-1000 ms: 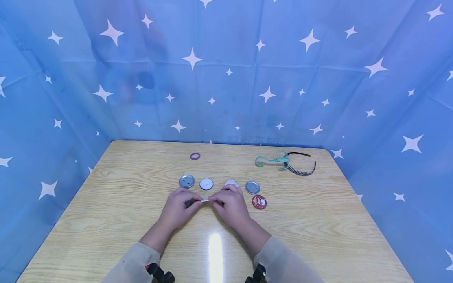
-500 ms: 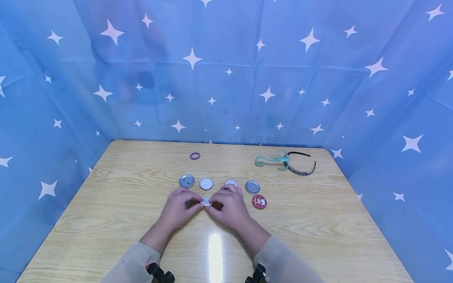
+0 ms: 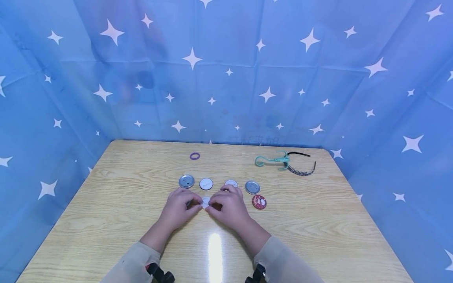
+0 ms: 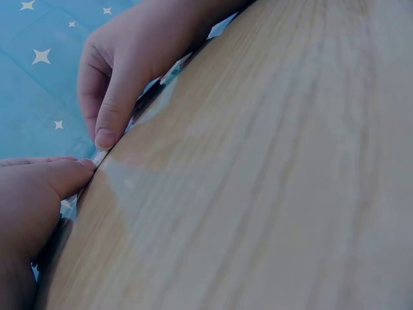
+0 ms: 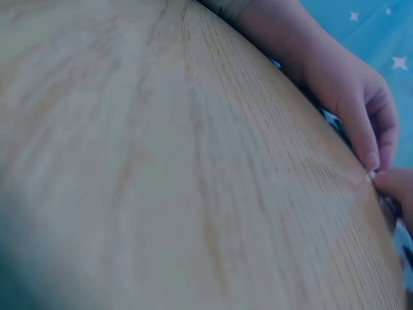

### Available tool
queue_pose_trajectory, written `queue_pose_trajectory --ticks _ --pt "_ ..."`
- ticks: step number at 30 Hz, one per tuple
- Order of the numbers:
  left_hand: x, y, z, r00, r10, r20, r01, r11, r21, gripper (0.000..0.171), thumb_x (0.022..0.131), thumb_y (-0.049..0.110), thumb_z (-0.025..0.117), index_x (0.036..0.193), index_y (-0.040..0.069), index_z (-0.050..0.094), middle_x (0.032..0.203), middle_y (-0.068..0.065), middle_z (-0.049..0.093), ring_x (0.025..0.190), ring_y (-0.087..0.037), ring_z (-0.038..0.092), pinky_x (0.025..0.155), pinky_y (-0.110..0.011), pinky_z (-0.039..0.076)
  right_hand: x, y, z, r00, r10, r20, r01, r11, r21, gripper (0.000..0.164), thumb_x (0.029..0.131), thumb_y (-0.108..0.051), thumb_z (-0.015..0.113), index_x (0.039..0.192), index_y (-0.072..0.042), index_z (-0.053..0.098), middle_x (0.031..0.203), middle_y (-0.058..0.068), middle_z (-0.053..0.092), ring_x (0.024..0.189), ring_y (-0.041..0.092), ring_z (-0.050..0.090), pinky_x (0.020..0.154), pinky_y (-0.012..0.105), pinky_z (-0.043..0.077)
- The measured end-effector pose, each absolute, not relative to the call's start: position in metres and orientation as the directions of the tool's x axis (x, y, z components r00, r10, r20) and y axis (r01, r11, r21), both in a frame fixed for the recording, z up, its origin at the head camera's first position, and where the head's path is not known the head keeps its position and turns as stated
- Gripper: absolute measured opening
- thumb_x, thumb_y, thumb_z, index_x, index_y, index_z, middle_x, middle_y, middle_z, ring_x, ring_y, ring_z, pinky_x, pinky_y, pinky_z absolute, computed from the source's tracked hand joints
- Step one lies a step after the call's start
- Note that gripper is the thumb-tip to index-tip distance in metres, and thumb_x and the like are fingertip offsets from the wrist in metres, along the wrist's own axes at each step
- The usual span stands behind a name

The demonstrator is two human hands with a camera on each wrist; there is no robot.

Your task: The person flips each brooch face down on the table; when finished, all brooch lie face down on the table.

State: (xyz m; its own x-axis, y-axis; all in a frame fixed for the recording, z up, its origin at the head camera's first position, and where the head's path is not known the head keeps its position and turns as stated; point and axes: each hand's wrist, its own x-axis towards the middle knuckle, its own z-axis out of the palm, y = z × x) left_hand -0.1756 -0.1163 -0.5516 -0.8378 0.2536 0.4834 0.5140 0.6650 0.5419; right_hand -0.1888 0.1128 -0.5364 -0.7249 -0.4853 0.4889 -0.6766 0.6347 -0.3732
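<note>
Between both hands, low over the wooden table, is a small white round disc (image 3: 205,202) with its face toward the head camera. My left hand (image 3: 179,208) pinches its left edge with thumb and finger. At the right edge, thumb and finger of my right hand (image 3: 229,205) pinch it too. Just beyond the hands lies a white round badge (image 3: 206,184), with a silver metal badge back (image 3: 186,181) to its left. Another white badge (image 3: 231,182) is partly hidden behind the right hand. In the left wrist view the fingertips (image 4: 105,138) meet close over the tabletop.
Right of the right hand lie a silver badge back (image 3: 253,187) and a red printed badge (image 3: 259,202). Farther back are a purple ring (image 3: 195,156), a teal hook-shaped piece (image 3: 272,159) and a dark toothed headband (image 3: 301,171). A blue starred curtain (image 3: 226,78) surrounds the table (image 3: 318,236).
The white disc has tipped from nearly edge-on to showing its round face. Fingertips of both hands shifted slightly with it; the arms and other things stayed put.
</note>
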Motion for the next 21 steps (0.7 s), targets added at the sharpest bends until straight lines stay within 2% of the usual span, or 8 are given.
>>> queue_pose_trajectory --ticks 8,15,21 --pt "-0.1754 -0.1169 -0.5511 -0.83 0.255 0.497 0.525 0.66 0.538 0.02 0.08 0.016 0.094 0.09 0.025 0.08 0.094 0.014 0.075 0.101 -0.017 0.062 0.096 -0.051 0.046 -0.1893 0.1122 -0.5375 -0.719 -0.486 0.497 -0.681 0.636 -0.364 0.011 0.087 -0.033 0.09 0.093 -0.025 0.085 0.1 -0.013 0.079 0.117 0.024 0.062 0.106 0.047 0.041" --pt "-0.1741 -0.1177 -0.5489 -0.845 0.259 0.468 0.508 0.662 0.551 0.017 0.082 0.019 0.093 0.092 0.025 0.08 0.096 0.013 0.076 0.103 -0.015 0.061 0.098 -0.05 0.046 -0.1895 0.1133 -0.5408 -0.684 -0.443 0.579 -0.704 0.608 -0.367 0.005 0.088 -0.024 0.085 0.092 -0.022 0.084 0.1 -0.009 0.079 0.112 0.026 0.064 0.103 0.051 0.043" --pt "-0.1744 -0.1151 -0.5488 -0.813 0.281 0.511 0.549 0.662 0.51 0.015 0.083 0.022 0.091 0.094 0.024 0.081 0.098 0.012 0.077 0.103 -0.016 0.062 0.096 -0.049 0.045 -0.1914 0.1204 -0.5424 -0.68 -0.38 0.627 -0.684 0.636 -0.356 0.004 0.087 -0.022 0.082 0.09 -0.02 0.084 0.099 -0.008 0.079 0.109 0.025 0.064 0.101 0.051 0.043"
